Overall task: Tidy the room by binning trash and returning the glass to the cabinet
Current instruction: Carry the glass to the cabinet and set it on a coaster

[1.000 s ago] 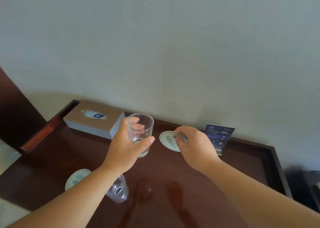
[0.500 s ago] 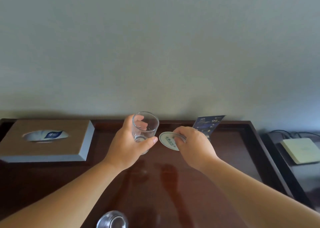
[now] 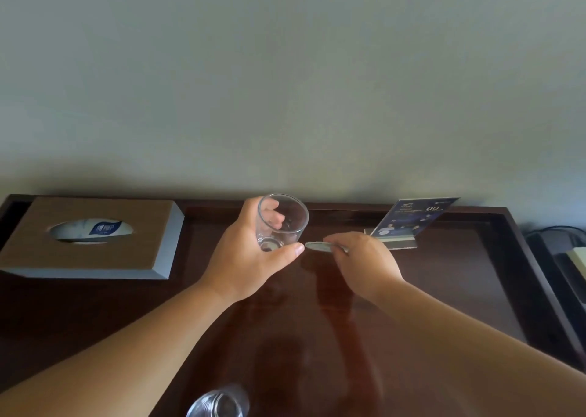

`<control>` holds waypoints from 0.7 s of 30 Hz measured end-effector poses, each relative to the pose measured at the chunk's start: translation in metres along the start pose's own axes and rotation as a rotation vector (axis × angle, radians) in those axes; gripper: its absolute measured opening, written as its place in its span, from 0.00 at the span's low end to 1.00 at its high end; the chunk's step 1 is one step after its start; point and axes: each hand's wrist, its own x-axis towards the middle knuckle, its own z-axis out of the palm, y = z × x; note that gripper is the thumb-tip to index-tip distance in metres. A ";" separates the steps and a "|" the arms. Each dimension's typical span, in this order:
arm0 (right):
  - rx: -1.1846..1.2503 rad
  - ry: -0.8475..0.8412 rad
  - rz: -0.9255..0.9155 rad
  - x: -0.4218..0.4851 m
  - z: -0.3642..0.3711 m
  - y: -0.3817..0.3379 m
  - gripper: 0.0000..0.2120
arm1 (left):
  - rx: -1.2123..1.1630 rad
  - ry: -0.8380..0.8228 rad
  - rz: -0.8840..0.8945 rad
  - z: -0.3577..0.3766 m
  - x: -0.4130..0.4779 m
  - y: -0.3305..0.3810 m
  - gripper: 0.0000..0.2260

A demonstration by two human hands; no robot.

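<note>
My left hand point(image 3: 244, 258) grips a clear empty glass point(image 3: 282, 221), held tilted a little above the dark wooden cabinet top point(image 3: 317, 321) near the back wall. Just to its right, my right hand point(image 3: 361, 259) pinches a round white coaster point(image 3: 317, 246), seen almost edge-on and level beside the base of the glass. A second clear glass point(image 3: 218, 404) stands at the bottom edge of the view, partly cut off.
A brown and grey tissue box point(image 3: 92, 239) sits at the back left. A blue printed card in a stand point(image 3: 412, 221) leans at the back right. The top has a raised rim point(image 3: 536, 277); beyond it on the right are cables and a pale box point(image 3: 578, 259).
The coaster in my right hand has tipped from facing me to nearly flat. The view has swung right, so the tissue box sits further left and the other coaster has left the view.
</note>
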 end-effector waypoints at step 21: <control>-0.074 -0.133 -0.060 -0.016 0.036 0.031 0.20 | -0.040 0.050 -0.093 0.007 -0.005 -0.009 0.28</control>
